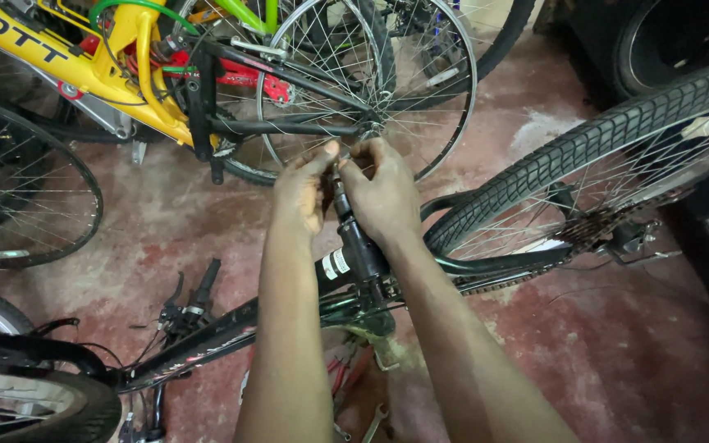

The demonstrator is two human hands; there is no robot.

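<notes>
A black bicycle [231,328] lies on its side on the reddish floor below me. Its black seat tube [359,246], with a white sticker, points up toward my hands. My left hand [301,193] and my right hand [383,193] meet at the top end of that tube, fingers pinched around a small part there. The part itself is hidden by my fingertips. The bike's rear wheel [609,156], with a knobbly tyre, stands to the right of my forearms, beside the cassette and chain [609,226].
A yellow bicycle frame [75,70] and a bare spoked rim [371,90] stand behind my hands. More wheels sit at the left edge [18,197]. Handlebar and brake levers [186,303] lie lower left. A spanner-like tool [375,422] lies near the bottom edge.
</notes>
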